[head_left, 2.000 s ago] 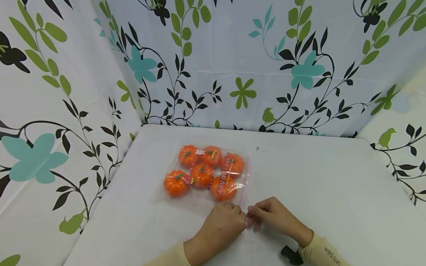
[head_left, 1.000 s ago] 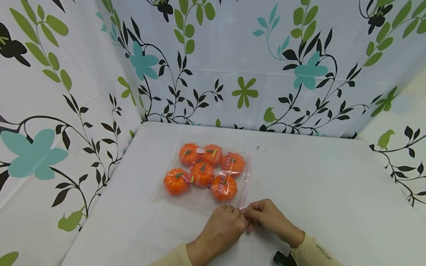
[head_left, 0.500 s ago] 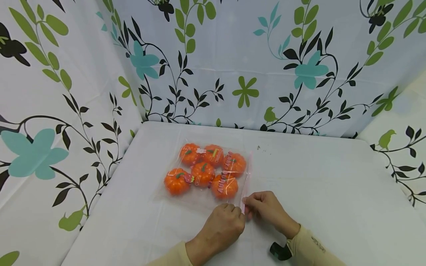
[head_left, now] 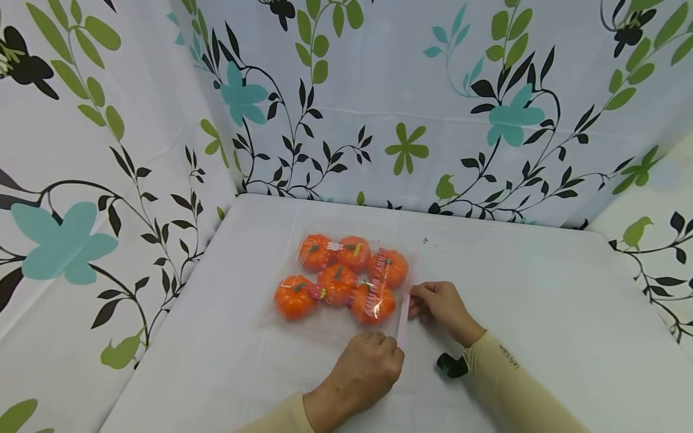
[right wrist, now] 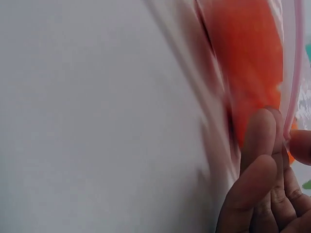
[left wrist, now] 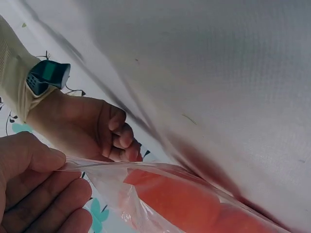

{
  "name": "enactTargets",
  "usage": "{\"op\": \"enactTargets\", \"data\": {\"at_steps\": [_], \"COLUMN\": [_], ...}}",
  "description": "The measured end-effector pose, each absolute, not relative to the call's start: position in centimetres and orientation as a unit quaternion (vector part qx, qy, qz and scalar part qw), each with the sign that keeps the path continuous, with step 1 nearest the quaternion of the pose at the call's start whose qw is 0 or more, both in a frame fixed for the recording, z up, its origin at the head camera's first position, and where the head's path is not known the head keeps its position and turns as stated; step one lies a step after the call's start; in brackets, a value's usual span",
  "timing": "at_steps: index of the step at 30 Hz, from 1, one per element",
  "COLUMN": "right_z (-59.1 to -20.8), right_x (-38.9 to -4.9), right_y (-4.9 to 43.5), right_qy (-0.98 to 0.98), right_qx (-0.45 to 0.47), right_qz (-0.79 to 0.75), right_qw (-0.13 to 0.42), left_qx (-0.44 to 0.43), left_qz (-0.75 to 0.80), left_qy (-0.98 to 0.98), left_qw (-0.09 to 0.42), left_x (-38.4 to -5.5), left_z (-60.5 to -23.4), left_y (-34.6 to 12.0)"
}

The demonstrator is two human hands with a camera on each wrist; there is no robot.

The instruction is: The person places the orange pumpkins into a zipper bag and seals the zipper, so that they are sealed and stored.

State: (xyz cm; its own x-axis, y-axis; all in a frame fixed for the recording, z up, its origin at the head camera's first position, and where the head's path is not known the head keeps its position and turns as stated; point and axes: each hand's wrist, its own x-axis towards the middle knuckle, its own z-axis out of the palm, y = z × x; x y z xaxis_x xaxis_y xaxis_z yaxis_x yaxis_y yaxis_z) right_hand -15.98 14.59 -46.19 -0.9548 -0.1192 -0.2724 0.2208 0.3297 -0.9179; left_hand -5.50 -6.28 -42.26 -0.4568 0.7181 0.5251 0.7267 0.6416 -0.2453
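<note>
A clear zip bag (head_left: 325,331) lies flat with several orange toy pumpkins (head_left: 294,297) inside and pink lettering on its film. Along its right side runs the pink zip strip (head_left: 403,322). My left hand (head_left: 354,370) pinches the near end of that edge; the left wrist view shows the thumb (left wrist: 46,158) pressing the film against the fingers. Farther up the same edge, my right hand (head_left: 445,310) pinches the strip between thumb and fingers. In the right wrist view the pink zip (right wrist: 297,63) runs up from the pinch, beside an orange pumpkin (right wrist: 250,53).
A white cloth-covered table (head_left: 520,288) lies beneath the bag. Patterned curtains (head_left: 335,120) with leaves and flowers stand behind and at both sides. A small black device (head_left: 451,365) sits at my right wrist.
My right hand has slid away from my left hand, up along the zip strip, baring more pink edge between them. The left hand stays at the near corner, and the view has shifted slightly.
</note>
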Motion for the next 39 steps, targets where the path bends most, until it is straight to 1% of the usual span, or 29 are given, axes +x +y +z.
{"op": "enactTargets", "data": {"at_steps": [7, 14, 18, 25, 31, 39], "right_z": [-46.4, -46.4, -46.3, -45.6, -45.1, -45.1], "right_x": [-18.1, -20.1, -21.1, -22.5, -23.4, -24.3], "right_y": [15.5, 16.4, 16.8, 16.9, 17.2, 17.4], "right_qy": [0.805, 0.810, 0.808, 0.806, 0.801, 0.783], "right_qx": [0.052, 0.066, 0.080, 0.081, 0.102, 0.111], "right_qz": [-0.570, -0.562, -0.562, -0.567, -0.573, -0.598], "right_qw": [0.159, 0.157, 0.156, 0.151, 0.142, 0.131], "left_qx": [-0.423, -0.424, -0.425, -0.422, -0.419, -0.416], "left_qz": [-0.018, -0.019, -0.023, -0.026, -0.050, -0.063], "left_qy": [-0.856, -0.850, -0.849, -0.851, -0.853, -0.850], "left_qw": [0.297, 0.312, 0.312, 0.313, 0.308, 0.318], "left_x": [-5.4, -5.5, -5.4, -5.3, -5.3, -5.9], "left_z": [-41.9, -41.9, -41.9, -41.9, -41.7, -41.8], "left_y": [-6.4, -6.4, -6.5, -6.5, -6.5, -6.7]}}
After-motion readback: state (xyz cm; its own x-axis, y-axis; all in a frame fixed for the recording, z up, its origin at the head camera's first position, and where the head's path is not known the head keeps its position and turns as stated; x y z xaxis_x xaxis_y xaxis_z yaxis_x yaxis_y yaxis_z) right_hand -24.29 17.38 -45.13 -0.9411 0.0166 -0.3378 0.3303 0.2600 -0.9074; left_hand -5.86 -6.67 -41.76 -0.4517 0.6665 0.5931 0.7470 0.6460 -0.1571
